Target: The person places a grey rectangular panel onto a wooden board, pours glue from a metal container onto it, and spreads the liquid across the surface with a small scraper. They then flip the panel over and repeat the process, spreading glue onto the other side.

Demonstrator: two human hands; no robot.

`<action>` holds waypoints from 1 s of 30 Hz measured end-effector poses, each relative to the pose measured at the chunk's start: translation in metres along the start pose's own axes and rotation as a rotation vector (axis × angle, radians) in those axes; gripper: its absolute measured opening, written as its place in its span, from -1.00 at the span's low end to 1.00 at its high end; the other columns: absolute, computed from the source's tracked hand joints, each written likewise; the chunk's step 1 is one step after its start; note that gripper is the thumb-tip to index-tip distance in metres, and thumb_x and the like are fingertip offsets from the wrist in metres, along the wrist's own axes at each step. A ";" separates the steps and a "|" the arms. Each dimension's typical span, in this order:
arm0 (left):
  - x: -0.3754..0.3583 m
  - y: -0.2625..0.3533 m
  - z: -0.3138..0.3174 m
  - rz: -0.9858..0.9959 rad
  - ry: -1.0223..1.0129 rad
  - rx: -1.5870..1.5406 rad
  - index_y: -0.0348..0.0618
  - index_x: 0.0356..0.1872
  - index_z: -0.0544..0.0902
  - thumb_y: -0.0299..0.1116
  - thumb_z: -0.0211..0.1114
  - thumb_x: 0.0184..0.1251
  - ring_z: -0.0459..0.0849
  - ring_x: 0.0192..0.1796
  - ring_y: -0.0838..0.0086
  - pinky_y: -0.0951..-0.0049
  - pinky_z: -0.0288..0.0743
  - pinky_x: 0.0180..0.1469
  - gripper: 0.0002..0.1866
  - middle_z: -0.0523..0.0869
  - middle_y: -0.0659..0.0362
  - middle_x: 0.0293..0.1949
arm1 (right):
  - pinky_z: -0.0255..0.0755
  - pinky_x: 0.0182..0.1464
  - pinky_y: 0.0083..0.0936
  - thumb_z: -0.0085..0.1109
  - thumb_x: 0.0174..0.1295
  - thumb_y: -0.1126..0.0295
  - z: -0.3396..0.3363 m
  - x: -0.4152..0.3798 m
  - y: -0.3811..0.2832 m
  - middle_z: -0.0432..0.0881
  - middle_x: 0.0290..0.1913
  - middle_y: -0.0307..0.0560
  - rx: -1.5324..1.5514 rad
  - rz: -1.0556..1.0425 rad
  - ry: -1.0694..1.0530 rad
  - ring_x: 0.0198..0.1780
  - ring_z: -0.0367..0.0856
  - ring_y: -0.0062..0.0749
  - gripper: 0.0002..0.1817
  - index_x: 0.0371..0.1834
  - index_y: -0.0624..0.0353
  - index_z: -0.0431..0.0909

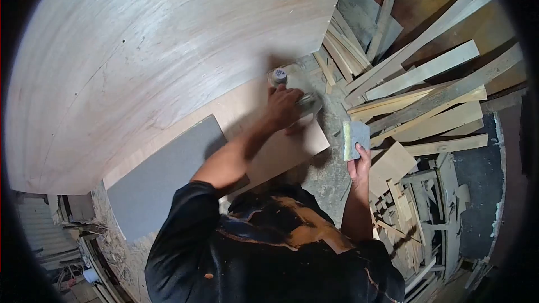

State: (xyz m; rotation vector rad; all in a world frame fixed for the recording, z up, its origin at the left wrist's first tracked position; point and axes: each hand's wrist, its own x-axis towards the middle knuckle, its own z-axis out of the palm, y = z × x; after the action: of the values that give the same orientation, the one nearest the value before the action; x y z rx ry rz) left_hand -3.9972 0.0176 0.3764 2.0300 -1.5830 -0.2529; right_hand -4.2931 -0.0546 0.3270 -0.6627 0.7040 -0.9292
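My left hand [283, 106] reaches forward over the far end of a pale wooden board [281, 154], its fingers curled and partly smeared by motion. Right at the fingers are a small round grey-topped piece [279, 75] and a shiny rounded piece [306, 100]; I cannot tell what object the hand grips there. Off to the right, my right hand [361, 163] holds up a grey foam block [358, 136] with a pale yellow edge, thumb on its face. A flat dark grey sheet [168, 174] lies on the board, left of my left forearm.
A large plywood panel [168, 39] rises along the left and far side. Long wooden strips [426, 73] lean in a pile at the right. Below them are stacked offcuts [401, 202] and a small wooden board [394, 166]. Shavings [115, 247] litter the floor at lower left.
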 end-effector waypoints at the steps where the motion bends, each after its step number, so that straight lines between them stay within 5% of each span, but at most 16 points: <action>1: -0.006 -0.007 -0.011 0.120 0.073 -0.100 0.02 -0.16 0.61 -0.35 0.29 -0.10 0.49 -0.04 0.27 0.19 0.15 -0.02 -0.65 0.64 0.25 -0.23 | 0.41 0.08 -0.37 0.12 0.10 0.43 -0.003 0.006 0.005 0.54 0.00 -0.09 -0.019 0.002 -0.036 0.02 0.54 -0.31 -0.54 0.11 0.28 0.36; 7: -0.032 -0.025 -0.099 0.204 -0.285 0.136 0.08 -0.26 0.65 -0.66 0.10 -0.15 0.47 -0.01 0.40 0.29 0.06 -0.09 -0.58 0.63 0.31 -0.11 | 0.42 0.05 -0.36 0.04 0.17 0.39 -0.003 0.029 0.040 0.55 -0.02 -0.06 0.110 0.188 -0.106 0.00 0.55 -0.27 -0.61 0.06 0.30 0.39; 12: -0.058 -0.038 -0.090 0.144 -0.287 0.096 0.21 -0.16 0.63 -0.69 0.10 -0.20 0.39 0.17 0.40 0.26 0.05 -0.03 -0.45 0.52 0.28 0.12 | 0.37 0.05 -0.28 0.09 0.20 0.33 0.014 0.062 0.070 0.53 -0.03 -0.10 -0.031 0.196 0.044 0.00 0.50 -0.33 -0.65 0.05 0.18 0.42; 14: -0.068 -0.031 -0.088 -0.054 -0.215 -0.094 0.22 0.15 0.45 -0.56 0.25 -0.12 0.20 0.36 0.21 0.09 0.04 0.26 -0.32 0.31 0.13 0.30 | 0.34 0.07 -0.25 0.12 0.19 0.33 -0.014 0.075 0.095 0.51 0.00 -0.09 -0.137 0.183 0.110 0.03 0.47 -0.29 -0.63 0.06 0.15 0.42; 16: -0.080 -0.057 -0.076 -0.072 -0.235 -0.341 0.19 0.27 0.25 -0.51 0.34 -0.15 0.11 0.40 0.19 0.14 -0.04 0.34 -0.17 0.19 0.07 0.35 | 0.48 -0.22 -0.44 0.13 0.16 0.28 -0.039 0.091 0.122 0.57 -0.14 -0.16 -0.171 0.126 0.314 -0.18 0.57 -0.38 -0.67 -0.01 0.11 0.43; 17: -0.087 -0.068 -0.068 -0.096 -0.255 -0.586 0.16 0.40 0.06 -0.45 0.43 -0.18 0.02 0.45 0.17 0.18 -0.11 0.42 0.02 0.08 0.01 0.41 | 0.48 -0.22 -0.44 0.13 0.16 0.28 -0.046 0.092 0.132 0.57 -0.14 -0.16 -0.172 0.123 0.315 -0.18 0.57 -0.38 -0.67 -0.01 0.11 0.43; 21: -0.105 -0.069 -0.037 -0.242 -0.171 -0.717 0.09 0.44 -0.30 -0.39 0.60 -0.35 0.00 0.44 0.18 0.25 -0.06 0.41 0.36 0.05 -0.02 0.41 | 0.47 -0.17 -0.40 0.19 0.13 0.30 -0.094 0.110 0.174 0.56 -0.12 -0.10 -0.661 0.089 0.089 -0.17 0.55 -0.29 -0.64 -0.04 0.18 0.42; 23: -0.098 -0.071 -0.033 -0.237 -0.165 -0.749 0.07 0.44 -0.30 -0.38 0.60 -0.35 0.03 0.43 0.19 0.27 -0.04 0.41 0.37 0.07 -0.01 0.39 | 0.47 -0.15 -0.40 0.19 0.14 0.30 -0.103 0.105 0.170 0.55 -0.12 -0.05 -0.880 0.189 0.066 -0.15 0.55 -0.28 -0.64 -0.05 0.23 0.42; 25: -0.093 -0.085 -0.016 -0.187 -0.135 -0.814 -0.01 0.43 -0.23 -0.36 0.62 -0.40 0.15 0.38 0.25 0.31 0.01 0.38 0.35 0.20 0.01 0.32 | 0.42 -0.07 -0.32 0.16 0.18 0.17 -0.072 0.087 0.122 0.58 -0.12 0.16 -1.689 -0.369 0.169 -0.06 0.57 -0.17 -0.60 -0.10 0.28 0.46; 30: -0.104 -0.060 -0.004 -0.145 0.025 -0.914 -0.14 0.30 -0.05 -0.35 0.63 -0.43 0.31 0.27 0.32 0.33 0.12 0.34 0.21 0.34 0.06 0.18 | 0.45 -0.19 -0.31 0.14 0.19 0.13 0.087 0.067 -0.002 0.64 -0.32 0.05 -1.124 -0.227 -0.220 -0.22 0.63 -0.07 -0.64 -0.22 0.25 0.49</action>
State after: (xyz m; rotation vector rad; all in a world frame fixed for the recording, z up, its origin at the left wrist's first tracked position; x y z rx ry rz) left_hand -3.9756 0.1260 0.3292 1.3962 -1.0034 -0.8273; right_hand -4.1984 -0.0970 0.3642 -1.8350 0.9429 -0.5817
